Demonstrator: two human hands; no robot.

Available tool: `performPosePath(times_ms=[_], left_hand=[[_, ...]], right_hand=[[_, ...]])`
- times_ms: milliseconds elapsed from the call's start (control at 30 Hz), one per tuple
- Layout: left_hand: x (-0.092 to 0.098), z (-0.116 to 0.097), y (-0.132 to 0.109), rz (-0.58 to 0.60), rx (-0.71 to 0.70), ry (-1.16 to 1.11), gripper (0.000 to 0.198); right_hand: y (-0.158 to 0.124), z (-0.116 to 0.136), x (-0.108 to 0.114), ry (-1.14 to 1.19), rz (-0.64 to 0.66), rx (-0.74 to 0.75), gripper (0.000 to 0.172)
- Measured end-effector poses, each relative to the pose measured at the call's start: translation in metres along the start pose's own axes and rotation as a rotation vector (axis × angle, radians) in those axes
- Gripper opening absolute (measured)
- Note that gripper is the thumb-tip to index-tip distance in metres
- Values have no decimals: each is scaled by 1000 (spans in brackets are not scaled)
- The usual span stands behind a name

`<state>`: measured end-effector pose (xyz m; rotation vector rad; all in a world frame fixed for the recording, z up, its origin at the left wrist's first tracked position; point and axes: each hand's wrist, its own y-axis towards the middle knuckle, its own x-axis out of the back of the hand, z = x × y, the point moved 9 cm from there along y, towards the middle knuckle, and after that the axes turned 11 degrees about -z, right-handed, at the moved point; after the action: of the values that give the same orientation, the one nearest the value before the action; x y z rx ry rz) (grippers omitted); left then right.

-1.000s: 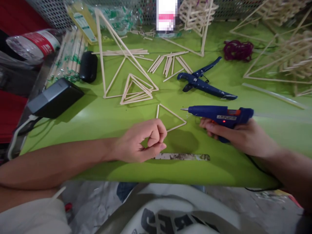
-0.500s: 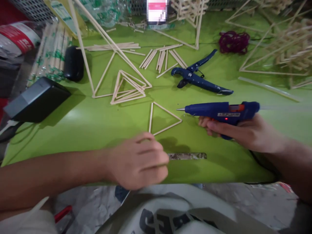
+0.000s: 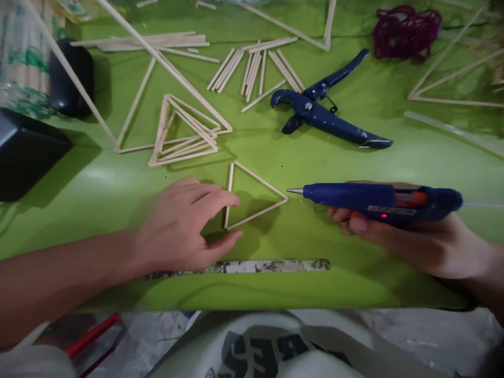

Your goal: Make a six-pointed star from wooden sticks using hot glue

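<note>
A small triangle of thin wooden sticks [image 3: 258, 181] lies flat on the green table [image 3: 98, 194]. My left hand [image 3: 185, 226] is open, its fingers stretched toward the triangle's left side, fingertips at that stick. It holds nothing. My right hand [image 3: 413, 236] grips a blue hot glue gun [image 3: 378, 199] by its handle. The gun's metal nozzle points left, its tip just right of the triangle's right corner. A red light shows on the gun's side.
A stack of stick triangles [image 3: 185, 134] lies behind, beside larger stick frames. Loose sticks [image 3: 255, 68] and blue cutters [image 3: 323, 113] lie further back. Purple cord [image 3: 405, 23] is at far right, a black box [image 3: 27, 152] at left, a stained strip [image 3: 268, 266] near the front edge.
My left hand drew back to the table's front edge, then opened and reached forward to the triangle's left side. The glue gun stayed pointed at the right corner. The view has tilted down.
</note>
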<state>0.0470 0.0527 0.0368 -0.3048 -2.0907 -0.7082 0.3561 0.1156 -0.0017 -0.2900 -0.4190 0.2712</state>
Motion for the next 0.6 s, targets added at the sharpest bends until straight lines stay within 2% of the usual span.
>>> performPosePath(times_ms=[100, 200, 300, 400, 600], left_hand=[[1, -5, 3, 15, -57, -4, 17], [-2, -12, 3, 38, -140, 15, 10], [-7, -18, -1, 79, -216, 31, 18], [-7, -23, -2, 63, -265, 26, 22], [-6, -27, -4, 59, -259, 37, 24]], right_hand=[[-3, -3, -5, -24, 113, 17, 24], [-4, -7, -4, -25, 130, 18, 20], [-4, -5, -6, -35, 147, 48, 18], [-4, 1, -9, -36, 153, 76, 18], [-3, 7, -8, -72, 113, 102, 19]])
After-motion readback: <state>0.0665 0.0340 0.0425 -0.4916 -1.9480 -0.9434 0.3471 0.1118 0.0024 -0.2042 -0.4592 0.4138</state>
